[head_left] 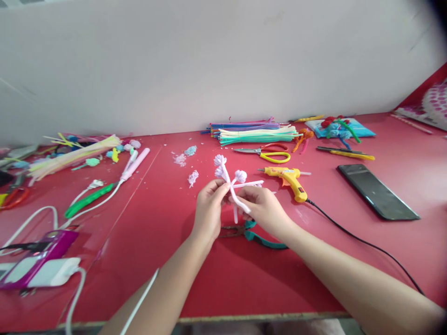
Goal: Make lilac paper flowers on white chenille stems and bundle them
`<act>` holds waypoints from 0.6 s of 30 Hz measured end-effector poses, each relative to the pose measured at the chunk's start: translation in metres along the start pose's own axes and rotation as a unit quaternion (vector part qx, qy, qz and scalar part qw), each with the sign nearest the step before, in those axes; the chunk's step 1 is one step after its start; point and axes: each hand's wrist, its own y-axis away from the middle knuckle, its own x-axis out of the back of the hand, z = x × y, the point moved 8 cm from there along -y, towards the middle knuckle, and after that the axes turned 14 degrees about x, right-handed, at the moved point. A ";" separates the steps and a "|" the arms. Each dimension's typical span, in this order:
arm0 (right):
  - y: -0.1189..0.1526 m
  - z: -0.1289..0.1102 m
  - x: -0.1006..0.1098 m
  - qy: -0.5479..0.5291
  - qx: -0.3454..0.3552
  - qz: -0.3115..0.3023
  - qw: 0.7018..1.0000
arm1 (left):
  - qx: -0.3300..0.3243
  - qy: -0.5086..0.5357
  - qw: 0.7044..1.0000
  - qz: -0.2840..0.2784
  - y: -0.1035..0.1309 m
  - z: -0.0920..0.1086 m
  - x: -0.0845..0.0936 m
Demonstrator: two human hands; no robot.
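A pale lilac pipe-cleaner piece [240,203] with fluffy flower-like heads and several stems is held up over the middle of the red table. My left hand [211,204] pinches it where the stems cross, the heads rising above the fingertips. From the other side, my right hand [261,204] has its fingers closed on the lower stems. Just below the hands lie teal-handled pliers [267,241], partly covered by my right forearm. Small lilac fluff scraps [193,178] rest on the table beyond my left hand.
Behind are pipe-cleaner bundles [258,135] and scissors [275,157]. A yellow glue gun [291,179] with a black cord, a cutter [351,154] and a phone [377,191] lie right. Left are a pink-handled tool [138,163], green cutter [89,201], more pipe cleaners [77,156] and a power strip [52,272].
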 end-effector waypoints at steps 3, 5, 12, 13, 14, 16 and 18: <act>0.001 0.004 -0.001 -0.119 -0.046 0.017 0.992 | -0.024 -0.023 0.999 -0.008 0.000 0.003 -0.001; 0.000 0.002 0.004 -0.144 -0.036 0.046 0.988 | -0.035 -0.036 0.999 -0.008 0.001 0.006 -0.001; -0.001 0.009 0.006 -0.005 -0.035 0.020 0.999 | -0.010 -0.017 0.998 -0.053 0.001 0.002 -0.009; -0.001 0.008 0.007 0.012 -0.026 0.022 0.999 | 0.002 -0.004 0.998 -0.064 0.001 0.000 -0.010; -0.002 0.006 0.008 0.029 -0.008 0.022 0.999 | 0.015 0.007 0.997 -0.075 0.001 -0.002 -0.012; -0.004 -0.002 0.008 0.050 0.045 0.015 0.998 | 0.045 0.026 0.995 -0.088 -0.001 -0.007 -0.012; -0.005 -0.008 0.007 0.049 0.085 0.001 0.995 | 0.084 0.050 0.990 -0.099 -0.003 -0.012 -0.012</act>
